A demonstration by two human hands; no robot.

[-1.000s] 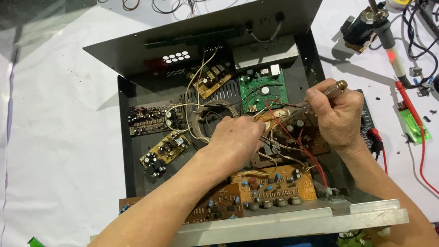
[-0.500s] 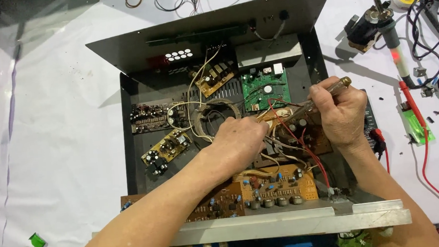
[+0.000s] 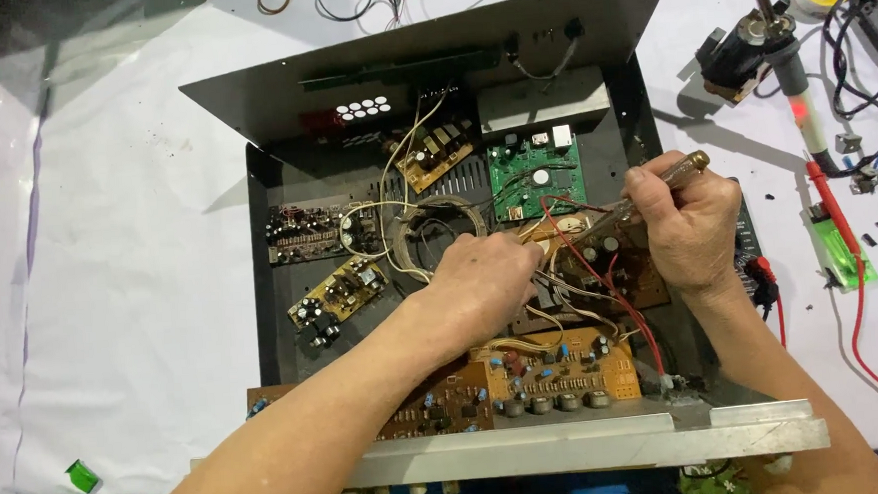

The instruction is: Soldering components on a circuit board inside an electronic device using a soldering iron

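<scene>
White-covered worktop carrying open black amplifier chassis, lid tilted up at rear. Inside: brown front circuit board along silver front panel, green circuit board at rear centre. Left hand at chassis centre, fingers curled narrow among wires; grip contents hidden. Right hand closed around amber-handled screwdriver, tip angled down-left toward brown board. Small green tag at worktop's near-left edge.

I'm seeing two bare forearms, no sleeves showing; the left hand and right hand are wearing no gloves, rings or watch.
</scene>
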